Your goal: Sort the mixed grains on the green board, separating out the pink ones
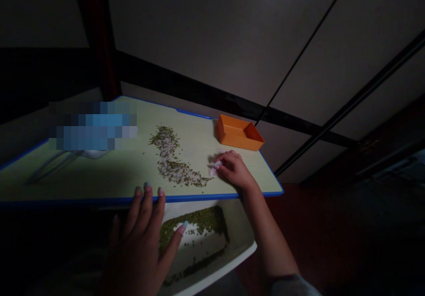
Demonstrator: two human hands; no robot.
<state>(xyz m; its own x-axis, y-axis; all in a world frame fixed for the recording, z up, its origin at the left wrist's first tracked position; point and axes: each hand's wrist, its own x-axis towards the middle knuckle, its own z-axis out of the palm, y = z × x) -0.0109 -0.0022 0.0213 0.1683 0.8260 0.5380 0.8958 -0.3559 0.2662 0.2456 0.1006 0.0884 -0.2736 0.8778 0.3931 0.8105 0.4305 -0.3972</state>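
Note:
My right hand [233,168] pinches a small, pale, translucent flat piece [214,169] against the tabletop; its exact kind is unclear. Just left of it, a curving spread of small green beans mixed with white bits [177,170] lies on the pale table [195,141] with a blue rim. My left hand [142,238] is open, its fingers spread and their tips at the front edge of the table. Below that edge is a white tub [241,225] with many green beans [206,218] inside, partly covered by my left hand.
An orange rectangular box [241,134] stands at the table's back right corner, beyond my right hand. On the left side of the table is a blurred-out blue patch [96,130], with a thin cable or strap beside it. Panelled cabinet doors [212,35] rise behind.

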